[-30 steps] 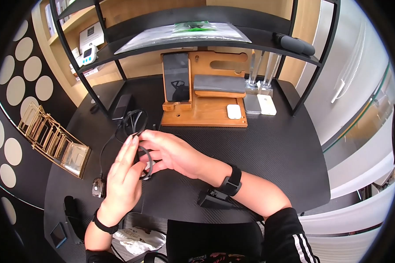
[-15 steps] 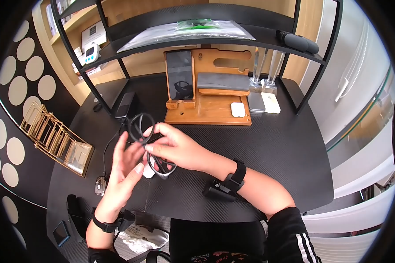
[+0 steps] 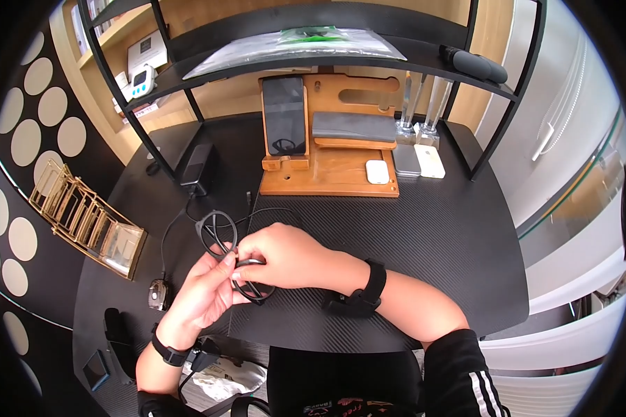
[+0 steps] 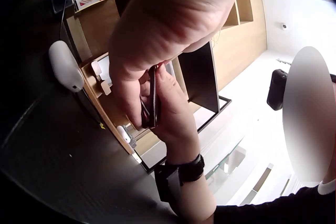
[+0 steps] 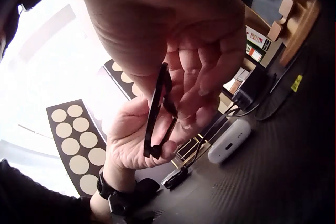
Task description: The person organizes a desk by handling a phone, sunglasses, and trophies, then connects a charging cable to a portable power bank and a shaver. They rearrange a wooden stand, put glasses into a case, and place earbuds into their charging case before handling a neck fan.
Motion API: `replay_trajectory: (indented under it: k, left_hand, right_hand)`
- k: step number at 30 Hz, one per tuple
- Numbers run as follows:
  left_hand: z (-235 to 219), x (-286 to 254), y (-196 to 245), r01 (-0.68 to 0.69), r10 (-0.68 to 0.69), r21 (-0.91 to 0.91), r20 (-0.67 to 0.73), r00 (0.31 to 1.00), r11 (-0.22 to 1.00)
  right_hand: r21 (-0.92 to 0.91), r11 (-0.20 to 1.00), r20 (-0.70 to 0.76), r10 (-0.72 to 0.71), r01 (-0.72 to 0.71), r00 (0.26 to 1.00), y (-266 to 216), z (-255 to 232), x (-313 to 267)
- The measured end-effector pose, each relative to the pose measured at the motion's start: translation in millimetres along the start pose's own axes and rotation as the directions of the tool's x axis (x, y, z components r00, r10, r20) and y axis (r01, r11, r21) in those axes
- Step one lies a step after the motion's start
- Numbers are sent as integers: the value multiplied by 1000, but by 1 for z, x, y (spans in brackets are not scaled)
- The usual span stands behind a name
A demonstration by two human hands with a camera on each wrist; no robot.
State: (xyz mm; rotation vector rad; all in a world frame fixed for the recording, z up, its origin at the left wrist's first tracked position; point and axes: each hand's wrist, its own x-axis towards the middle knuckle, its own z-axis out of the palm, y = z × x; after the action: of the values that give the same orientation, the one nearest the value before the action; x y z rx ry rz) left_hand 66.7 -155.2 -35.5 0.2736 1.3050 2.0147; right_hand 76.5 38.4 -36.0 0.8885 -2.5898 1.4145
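Observation:
A pair of black-framed glasses (image 3: 203,235) is held between both hands, a little above the dark desk (image 3: 313,320). My left hand (image 3: 205,290) pinches the frame near its middle with thumb and fingers. From the other side my right hand (image 3: 285,256) grips it too, thumb and fingertips close to the left thumb. One round rim stands up beyond the fingers, and the other hangs below the right hand. In the right wrist view the glasses (image 5: 153,113) appear edge-on between the hands. A white rounded case (image 5: 229,141) lies on the desk beside them, hidden in the head view.
Behind the hands a black cable (image 3: 257,213) runs over the desk. A wooden stand (image 3: 327,184) carries a phone (image 3: 284,115), a grey case (image 3: 353,127) and a white case (image 3: 378,172). At left are a black box (image 3: 199,169) and a slatted rack (image 3: 83,215).
The left hand opened away from the glasses half a second ago and now pinches them again. The glasses have turned and come slightly lower, the right hand holding throughout.

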Motion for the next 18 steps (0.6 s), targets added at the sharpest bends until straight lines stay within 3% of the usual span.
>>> replay_trajectory:
  k: [2,3,6,7,8,12,16,18]
  left_hand:
    - [-5,3,6,-17,17,1,5,1000,1000]
    - [-9,3,8,-37,36,-42,-15,999,998]
    - [-14,6,9,-164,143,-178,-124,982,970]
    - [-14,7,9,-186,155,-138,-209,966,973]
    - [-17,7,9,-186,155,-138,-209,965,973]
    - [-25,9,11,-236,176,-193,-283,943,952]
    - [-30,10,11,-261,180,-209,-338,924,942]
    - [-32,11,10,-233,155,-216,-324,933,948]
  right_hand:
    - [-47,992,-76,117,-120,990,-6,-9,0]
    - [101,984,-117,158,-146,980,5,-8,3]
    - [-4,942,-236,324,-334,916,21,-27,3]
    - [-115,916,-284,341,-385,896,33,-31,1]
    - [-220,873,-335,351,-435,874,45,-35,0]
    - [-280,740,-201,577,-611,792,55,-48,-4]
    - [-314,775,-213,505,-548,836,65,-37,-7]
    - [-344,782,-129,508,-519,852,66,-37,-6]
